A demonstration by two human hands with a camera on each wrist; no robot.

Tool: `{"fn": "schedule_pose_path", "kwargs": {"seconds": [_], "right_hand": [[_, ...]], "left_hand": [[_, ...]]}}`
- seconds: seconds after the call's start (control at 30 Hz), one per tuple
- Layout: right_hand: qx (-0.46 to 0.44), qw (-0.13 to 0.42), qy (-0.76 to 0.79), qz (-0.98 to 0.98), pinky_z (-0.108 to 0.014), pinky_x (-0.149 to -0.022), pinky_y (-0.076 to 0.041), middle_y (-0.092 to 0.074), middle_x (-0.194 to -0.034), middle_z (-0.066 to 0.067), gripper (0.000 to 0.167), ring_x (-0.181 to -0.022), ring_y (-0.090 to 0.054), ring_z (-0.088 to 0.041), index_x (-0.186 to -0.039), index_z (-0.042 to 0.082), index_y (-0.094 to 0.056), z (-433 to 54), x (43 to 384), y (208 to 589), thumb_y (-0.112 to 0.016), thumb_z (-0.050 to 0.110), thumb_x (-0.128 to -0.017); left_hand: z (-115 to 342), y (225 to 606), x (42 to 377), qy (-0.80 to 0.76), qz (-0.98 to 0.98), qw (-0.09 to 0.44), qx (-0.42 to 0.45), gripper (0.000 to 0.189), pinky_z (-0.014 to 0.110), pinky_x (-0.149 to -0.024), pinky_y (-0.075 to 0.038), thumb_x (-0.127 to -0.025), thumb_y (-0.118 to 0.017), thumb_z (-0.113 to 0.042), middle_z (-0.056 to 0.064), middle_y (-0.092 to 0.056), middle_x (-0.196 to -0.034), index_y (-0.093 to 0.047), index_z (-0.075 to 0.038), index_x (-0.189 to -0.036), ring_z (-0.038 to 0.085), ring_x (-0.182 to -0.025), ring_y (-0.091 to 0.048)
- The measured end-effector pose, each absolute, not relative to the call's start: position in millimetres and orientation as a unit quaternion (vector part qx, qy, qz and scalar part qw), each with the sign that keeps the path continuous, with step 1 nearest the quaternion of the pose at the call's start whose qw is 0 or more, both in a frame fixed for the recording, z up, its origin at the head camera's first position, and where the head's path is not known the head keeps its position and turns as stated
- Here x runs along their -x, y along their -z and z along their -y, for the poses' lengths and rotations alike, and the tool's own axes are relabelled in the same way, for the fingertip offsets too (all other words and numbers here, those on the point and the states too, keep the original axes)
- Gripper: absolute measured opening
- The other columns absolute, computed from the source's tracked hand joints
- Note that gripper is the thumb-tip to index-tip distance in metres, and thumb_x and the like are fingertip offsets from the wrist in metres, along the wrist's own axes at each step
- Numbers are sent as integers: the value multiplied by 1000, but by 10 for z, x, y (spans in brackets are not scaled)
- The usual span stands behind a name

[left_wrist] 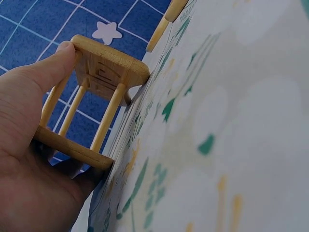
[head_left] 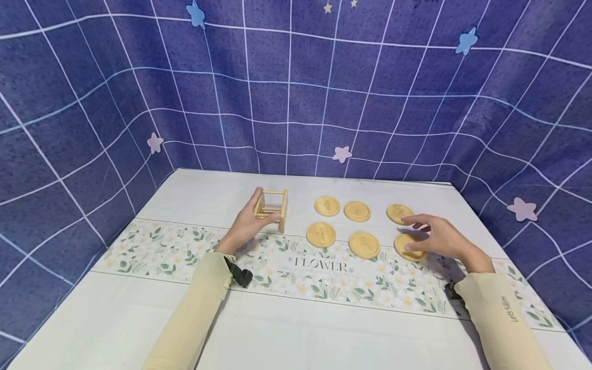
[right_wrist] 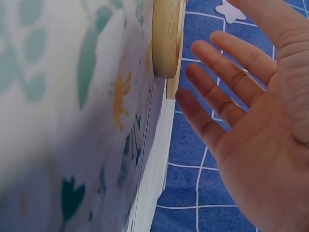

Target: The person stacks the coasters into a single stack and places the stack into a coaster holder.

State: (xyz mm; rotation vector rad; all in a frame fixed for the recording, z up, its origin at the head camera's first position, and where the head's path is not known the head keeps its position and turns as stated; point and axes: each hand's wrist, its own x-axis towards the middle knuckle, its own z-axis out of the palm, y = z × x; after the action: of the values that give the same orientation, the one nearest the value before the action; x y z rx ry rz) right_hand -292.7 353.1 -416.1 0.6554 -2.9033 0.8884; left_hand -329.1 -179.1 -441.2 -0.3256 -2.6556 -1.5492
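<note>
My left hand grips a small wooden coaster rack at the left of the coasters. In the left wrist view the thumb reaches the far panel, while the other fingers go behind the near one; thin dowels join the two panels. My right hand hovers with spread fingers over the near right round wooden coaster. Its fingertips overlap the far right coaster in the head view. The right wrist view shows the palm facing a coaster's edge, with nothing held.
More engraved coasters lie flat in two rows: two at the back, left and right, and two in front, left and right. A floral runner crosses the white table. A blue gridded cloth hangs behind.
</note>
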Motion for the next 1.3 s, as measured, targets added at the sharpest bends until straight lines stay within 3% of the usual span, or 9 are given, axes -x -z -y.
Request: {"fn": "schedule_pose_path", "kwargs": {"seconds": [0.3,0.53,0.87,1.13,1.3], "right_hand": [[-201,-9,-287,937,-47,-97,-64,-74,-136,-18,75,-117,-71,-35,-145,2,-72,-3542,2937,4168,-102,32,-83],[-217,-9,-289,932,-33,-93,-64,-78,-129,-14,73,-113,-71,-32,-143,-1,-72,-3554,2950,4198,-102,27,-82],[-241,-25,-308,920,-32,-91,-65,-80,-128,-15,75,-110,-72,-25,-140,-6,-72,-3556,2952,4195,-105,17,-77],[-250,-32,-293,922,-34,-95,-64,-78,-129,-13,79,-113,-70,-22,-140,-3,-73,-3577,2933,4207,-107,22,-74],[-258,-37,-279,924,-32,-97,-60,-75,-136,-16,81,-121,-68,-28,-142,-1,-73,-3588,2914,4197,-107,24,-73]], "left_hand": [[1801,4413,3286,503,858,26,105,108,53,-141,-10,-104,-82,-35,10,-5,-187,-8,-15,-181,36,-172,-9],[1801,4418,3296,500,859,27,104,107,51,-141,-9,-104,-81,-35,12,-5,-187,-9,-14,-180,36,-172,-8],[1802,4431,3306,502,858,30,109,108,53,-141,-10,-104,-81,-35,11,-5,-187,-8,-14,-180,36,-172,-8],[1791,4434,3305,496,861,28,108,109,52,-141,-10,-104,-81,-36,11,-4,-187,-7,-14,-181,35,-172,-8],[1793,4432,3297,498,859,32,111,108,52,-141,-10,-104,-82,-34,12,-5,-187,-8,-13,-180,35,-172,-8]]}}
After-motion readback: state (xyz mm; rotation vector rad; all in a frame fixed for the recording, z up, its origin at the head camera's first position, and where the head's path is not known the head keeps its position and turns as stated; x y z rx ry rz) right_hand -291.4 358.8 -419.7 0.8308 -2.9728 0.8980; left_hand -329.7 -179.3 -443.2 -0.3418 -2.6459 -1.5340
